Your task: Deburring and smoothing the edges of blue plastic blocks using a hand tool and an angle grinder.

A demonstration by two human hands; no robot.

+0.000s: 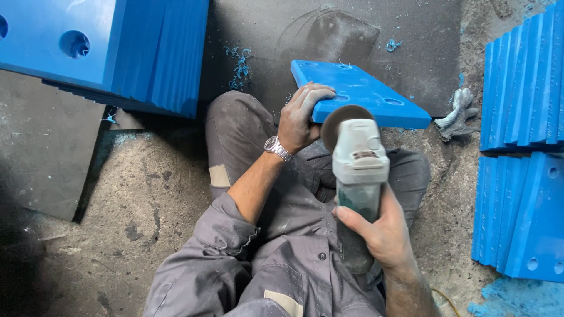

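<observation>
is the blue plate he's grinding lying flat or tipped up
Tipped up: the blue plate has its near edge raised on the knees, gripped by the left hand.

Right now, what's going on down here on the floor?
A seated person in grey work clothes is working the edge of a blue plastic plate with an angle grinder. The left hand steadies the plate's near corner; the right hand holds the grinder's body, with its disc at the plate's edge. Stacks of similar blue plates stand around, and blue shavings litter the floor.

counted by kind
one angle grinder (359,167), one blue plate (359,93) on the lap, three stacks of blue plates (158,56) (523,82) (520,214), one crumpled glove (457,114), one wristwatch (277,147).
</observation>
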